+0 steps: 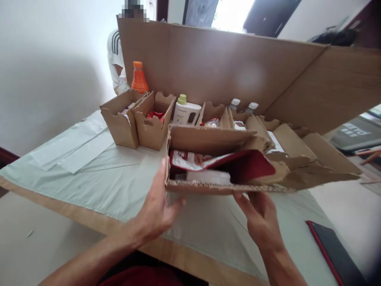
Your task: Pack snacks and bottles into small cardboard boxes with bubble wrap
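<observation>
Between my two hands is an open cardboard box (208, 139), tilted so that its opening faces me. Inside lie a red and white printed packet (190, 159), a dark red flap-like piece (253, 165) and a clear plastic item (208, 177). My left hand (157, 206) presses along the box's left end, its thumb stretched out below the lower edge. From underneath, my right hand (258, 214) supports the lower edge, its fingers partly hidden beneath the cardboard.
More cardboard boxes (122, 127) line the table (113, 186). Behind them stand an orange bottle (139, 79), a white bottle with a green cap (186, 112) and a tall cardboard panel (214, 63). A dark phone (336, 250) lies at right. A person (116, 51) is behind the panel.
</observation>
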Available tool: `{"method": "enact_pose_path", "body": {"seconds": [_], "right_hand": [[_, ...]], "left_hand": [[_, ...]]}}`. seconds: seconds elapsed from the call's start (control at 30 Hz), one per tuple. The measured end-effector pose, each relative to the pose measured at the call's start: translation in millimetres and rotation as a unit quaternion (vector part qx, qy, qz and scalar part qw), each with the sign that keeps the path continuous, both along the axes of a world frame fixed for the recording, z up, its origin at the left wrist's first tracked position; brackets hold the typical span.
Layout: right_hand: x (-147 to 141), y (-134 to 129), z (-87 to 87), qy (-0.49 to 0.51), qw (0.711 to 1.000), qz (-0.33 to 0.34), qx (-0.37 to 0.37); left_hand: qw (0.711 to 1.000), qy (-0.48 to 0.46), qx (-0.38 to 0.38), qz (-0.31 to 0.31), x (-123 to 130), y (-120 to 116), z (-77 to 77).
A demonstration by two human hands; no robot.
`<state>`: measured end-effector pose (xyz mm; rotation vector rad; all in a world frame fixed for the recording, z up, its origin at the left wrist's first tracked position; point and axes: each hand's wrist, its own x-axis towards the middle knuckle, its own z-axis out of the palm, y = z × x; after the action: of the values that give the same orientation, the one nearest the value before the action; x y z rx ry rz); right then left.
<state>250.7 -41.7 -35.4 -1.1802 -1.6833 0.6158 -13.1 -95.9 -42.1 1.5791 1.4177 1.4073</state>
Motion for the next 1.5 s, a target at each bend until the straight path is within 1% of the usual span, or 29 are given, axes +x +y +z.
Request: {"method": "enact_pose_path", "body": {"seconds": [0.07, 0.1, 0.13, 0.2, 0.3, 0.37, 0.43, 0.57, 0.67, 0.77, 0.83, 0.9, 1.0, 1.07, 1.17, 1.27, 1.33, 1.4, 1.43, 1.5], "right_hand": [[3, -7, -7.3, 0.015, 0.999, 0.005, -0.035], [-2, -4, -10.7, 0.022, 0.998, 0.02, -0.051], [-10, 2, -13.5, 0.022, 0.997, 0.042, -0.057], [-35, 27, -17.3, 0.033, 0.994, 0.089, -0.054], [-76, 73, -21.5, 0.05, 0.989, 0.133, -0.028], [-99, 96, -27.1, 0.047, 0.99, 0.13, -0.006], [-117, 109, -35.5, 0.047, 0.992, 0.113, 0.015], [-137, 116, -52.0, 0.065, 0.994, 0.081, 0.044], [-144, 115, -57.0, 0.075, 0.993, 0.067, 0.066], [-143, 115, -61.3, 0.091, 0.99, 0.059, 0.092], [-138, 116, -68.5, 0.093, 0.99, 0.056, 0.088], [-130, 119, -79.5, 0.087, 0.992, 0.053, 0.07], [-118, 124, -97.2, 0.083, 0.995, 0.039, 0.033], [-114, 127, -105.8, 0.086, 0.996, 0.023, 0.007], [-112, 129, -112.5, 0.106, 0.994, -0.005, -0.024], [-109, 133, -115.1, 0.141, 0.988, -0.042, -0.048], [-107, 136, -116.0, 0.163, 0.982, -0.067, -0.062], [-104, 139, -116.3, 0.175, 0.978, -0.082, -0.075], [-104, 140, -116.1, 0.176, 0.978, -0.083, -0.081], [-103, 140, -114.6, 0.169, 0.978, -0.077, -0.09]], "left_hand": [[0.999, -0.02, -0.028, 0.006, 7, -19, -16.9], [0.998, -0.036, -0.044, 0.018, 6, -28, -25.8], [0.996, -0.052, -0.058, 0.036, 4, -36, -33.9], [0.992, -0.075, -0.071, 0.073, -2, -46, -45.3], [0.991, -0.068, -0.057, 0.1, -5, -50, -50.4], [0.993, -0.046, -0.048, 0.101, -2, -51, -51.1], [0.994, -0.024, -0.032, 0.099, 4, -53, -53.7], [0.995, -0.016, -0.004, 0.101, 14, -55, -62.4], [0.995, -0.027, -0.007, 0.097, 17, -54, -67.3], [0.996, -0.012, 0.008, 0.093, 18, -48, -70.2], [0.996, 0.002, 0.015, 0.085, 18, -42, -70.7], [0.997, 0.015, 0.014, 0.073, 18, -32, -70.2], [0.998, 0.047, 0.015, 0.043, 22, -9, -68.7], [0.998, 0.058, 0.014, 0.019, 25, 13, -68.3], [0.998, 0.059, 0.002, -0.008, 28, 58, -70.9], [0.996, 0.085, -0.002, -0.026, 26, 105, -79.5], [0.992, 0.119, -0.005, -0.034, 23, 127, -87.8], [0.988, 0.148, -0.017, -0.043, 21, 135, -95.3], [0.986, 0.158, -0.025, -0.051, 20, 134, -97.8], [0.981, 0.174, -0.036, -0.076, 19, 119, -98.6]]}}
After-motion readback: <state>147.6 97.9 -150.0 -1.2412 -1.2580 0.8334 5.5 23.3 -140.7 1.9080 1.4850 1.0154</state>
